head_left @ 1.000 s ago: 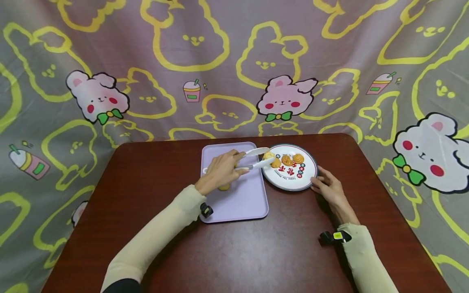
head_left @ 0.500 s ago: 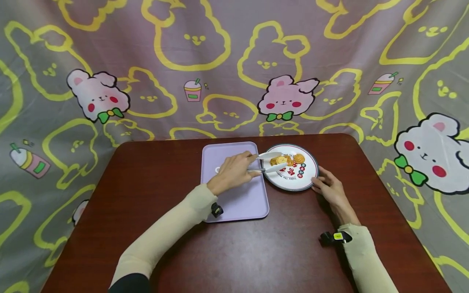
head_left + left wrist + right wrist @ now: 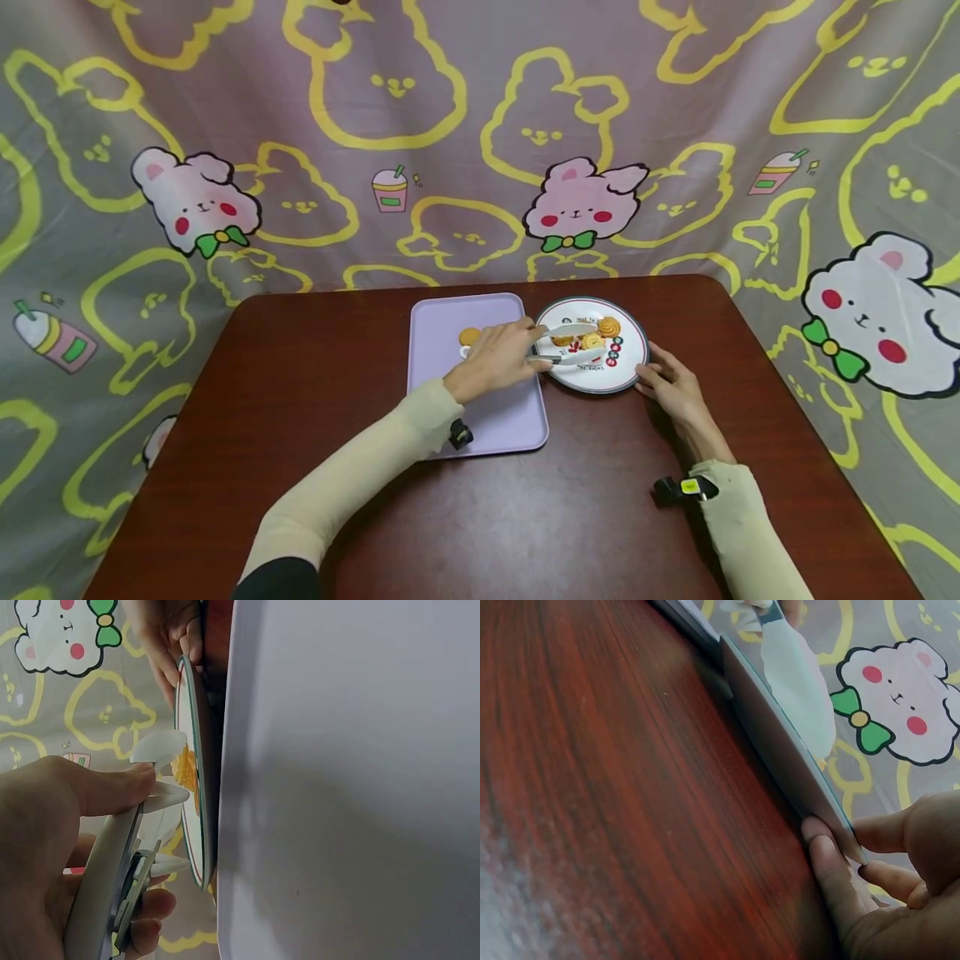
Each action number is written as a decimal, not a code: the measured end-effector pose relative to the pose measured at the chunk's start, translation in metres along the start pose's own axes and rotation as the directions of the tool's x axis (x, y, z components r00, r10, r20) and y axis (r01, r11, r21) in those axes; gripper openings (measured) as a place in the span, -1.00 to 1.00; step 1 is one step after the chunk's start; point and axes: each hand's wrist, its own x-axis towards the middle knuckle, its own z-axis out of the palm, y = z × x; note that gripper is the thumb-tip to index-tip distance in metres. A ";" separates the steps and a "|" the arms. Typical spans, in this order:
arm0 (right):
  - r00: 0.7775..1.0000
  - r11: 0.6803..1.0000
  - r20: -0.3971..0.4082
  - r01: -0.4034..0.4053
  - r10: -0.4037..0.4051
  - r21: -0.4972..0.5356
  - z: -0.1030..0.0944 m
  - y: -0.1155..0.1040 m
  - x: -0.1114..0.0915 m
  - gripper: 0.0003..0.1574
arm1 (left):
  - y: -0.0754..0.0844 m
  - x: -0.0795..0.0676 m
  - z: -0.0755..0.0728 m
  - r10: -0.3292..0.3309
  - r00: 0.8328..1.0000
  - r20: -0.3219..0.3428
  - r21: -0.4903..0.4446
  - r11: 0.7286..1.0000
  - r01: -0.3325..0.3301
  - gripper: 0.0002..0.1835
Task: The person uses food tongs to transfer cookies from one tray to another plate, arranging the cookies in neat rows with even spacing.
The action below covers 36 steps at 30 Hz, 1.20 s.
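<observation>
Woodgrain table (image 3: 525, 517), your left hand (image 3: 495, 358) round tongs (image 3: 572, 358), pale cookie (image 3: 592, 342) between tips (image 3: 595, 356) past fingers (image 3: 155, 904), right hand (image 3: 678, 392) pinch-tight on plate (image 3: 628, 367)

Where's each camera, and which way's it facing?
Head: on the head, facing forward and down at tray and plate; arms, left hand, right hand show.
Left wrist: on that wrist, facing tongs, tray and plate; both hands show.
Right wrist: on that wrist, facing plate's edge; both hands show, left barely.
Wrist views share plate and tongs.
</observation>
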 end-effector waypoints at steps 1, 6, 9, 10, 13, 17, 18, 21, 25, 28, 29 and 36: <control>1.000 1.000 0.000 -0.006 0.006 -0.001 0.000 0.000 0.000 -0.15 | 0.002 0.001 0.001 0.002 1.000 0.002 0.003 1.000 -0.002 -0.31; 1.000 1.000 0.001 -0.015 0.015 0.007 0.001 0.001 0.002 -0.21 | 0.011 0.005 0.002 0.012 1.000 0.010 0.009 1.000 -0.013 -0.29; 1.000 1.000 0.004 -0.016 0.016 0.025 0.001 0.002 0.003 -0.24 | 0.015 0.007 0.004 0.017 1.000 0.019 0.009 1.000 -0.017 -0.30; 1.000 0.999 0.005 -0.017 0.017 0.029 0.001 0.002 0.003 -0.25 | 0.017 0.008 0.004 0.018 1.000 0.022 0.007 1.000 -0.018 -0.30; 1.000 0.999 0.007 -0.019 0.018 0.035 0.001 0.002 0.003 -0.25 | 0.019 0.011 0.007 0.022 1.000 0.021 -0.001 1.000 -0.022 -0.33; 1.000 0.999 0.012 -0.015 0.014 0.039 0.001 0.001 0.002 -0.25 | 0.022 0.015 0.010 0.030 0.999 0.016 -0.010 1.000 -0.030 -0.35; 1.000 0.999 0.014 -0.015 0.014 0.046 0.000 0.001 0.002 -0.25 | 0.023 0.015 0.010 0.032 0.999 0.016 -0.010 0.999 -0.032 -0.36; 1.000 0.997 0.019 -0.021 0.020 0.069 -0.001 0.001 0.002 -0.25 | 0.025 0.017 0.011 0.036 0.999 0.018 -0.015 0.999 -0.035 -0.35; 1.000 0.996 0.025 -0.019 0.017 0.085 -0.001 0.002 0.002 -0.25 | 0.028 0.019 0.013 0.040 0.999 0.028 -0.017 0.999 -0.040 -0.36; 1.000 0.997 0.029 -0.006 0.004 0.083 -0.001 0.003 0.002 -0.25 | 0.029 0.021 0.015 0.038 0.999 0.038 -0.015 0.999 -0.037 -0.35; 1.000 0.997 0.031 -0.003 0.001 0.078 -0.001 0.003 0.002 -0.25 | 0.030 0.022 0.016 0.037 0.999 0.039 -0.014 0.999 -0.037 -0.35; 1.000 0.997 0.031 0.001 -0.003 0.083 -0.002 0.004 0.003 -0.25 | 0.034 0.027 0.016 0.041 0.998 0.045 -0.023 0.999 -0.040 -0.34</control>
